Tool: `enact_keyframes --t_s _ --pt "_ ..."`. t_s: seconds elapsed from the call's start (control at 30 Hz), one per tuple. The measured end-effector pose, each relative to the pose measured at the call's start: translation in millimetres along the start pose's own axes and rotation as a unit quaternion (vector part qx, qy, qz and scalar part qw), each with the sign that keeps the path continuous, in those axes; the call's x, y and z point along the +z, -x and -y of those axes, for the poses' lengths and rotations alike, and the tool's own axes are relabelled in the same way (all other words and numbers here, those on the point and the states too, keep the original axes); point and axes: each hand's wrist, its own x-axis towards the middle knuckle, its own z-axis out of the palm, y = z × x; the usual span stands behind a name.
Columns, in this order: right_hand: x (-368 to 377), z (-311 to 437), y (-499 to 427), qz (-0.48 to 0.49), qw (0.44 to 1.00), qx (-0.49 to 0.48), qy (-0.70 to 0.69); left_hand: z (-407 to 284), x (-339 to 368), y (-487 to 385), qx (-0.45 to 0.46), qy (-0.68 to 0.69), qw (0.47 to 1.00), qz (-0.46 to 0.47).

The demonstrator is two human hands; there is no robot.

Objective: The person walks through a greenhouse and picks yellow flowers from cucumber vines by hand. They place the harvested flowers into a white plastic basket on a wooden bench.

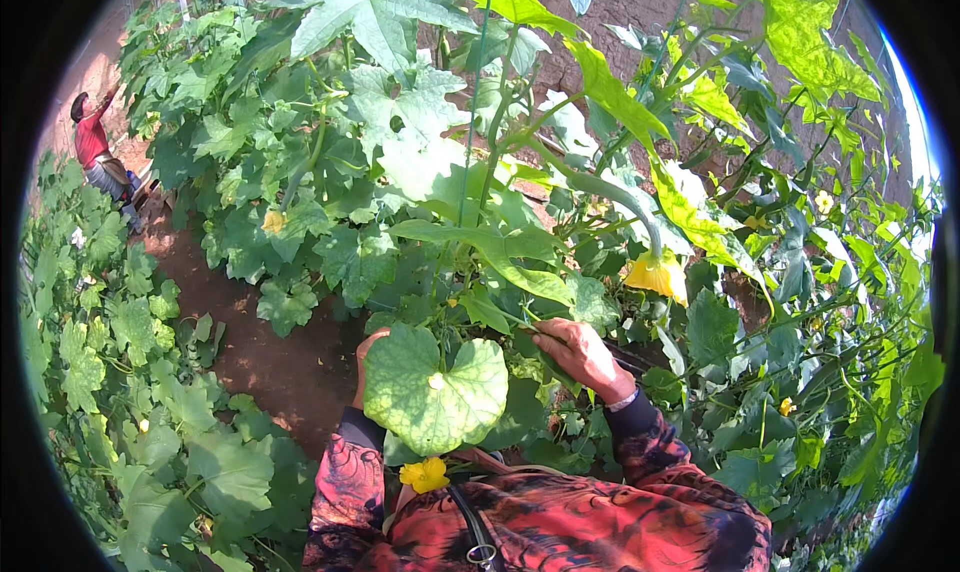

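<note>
My right hand pinches a thin green stem of a climbing gourd vine between thumb and fingers. My left hand is mostly hidden behind a broad, yellow-mottled leaf, so its grip does not show. Above and to the right of my right hand, a slender young gourd hangs with a yellow flower at its tip. A green twine runs upward through the vine. Close to my jacket is another yellow flower.
Dense vines stand to the left, beyond a bare soil path. A person in a red shirt is farther down it, one arm raised. Another young gourd hangs up left. An earthen wall rises behind the vines.
</note>
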Motion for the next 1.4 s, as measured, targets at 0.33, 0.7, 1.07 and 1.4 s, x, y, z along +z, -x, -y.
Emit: enact_keyframes --t_s 0.33,0.7,1.07,1.4 --pt "2 -3 -9 -0.102 0.994 -0.012 -0.023 -11 -23 100 -0.235 0.713 0.659 0.045" --pt "4 11 -20 -0.149 0.989 0.019 0.001 63 78 186 0.149 0.102 0.928 0.327" --pt "-24 70 -72 -0.205 0.909 -0.079 -0.354 33 83 165 0.013 0.176 0.912 0.370" --pt "-52 110 -142 0.021 0.649 -0.022 -0.760 27 7 184 -0.223 0.317 0.890 0.240"
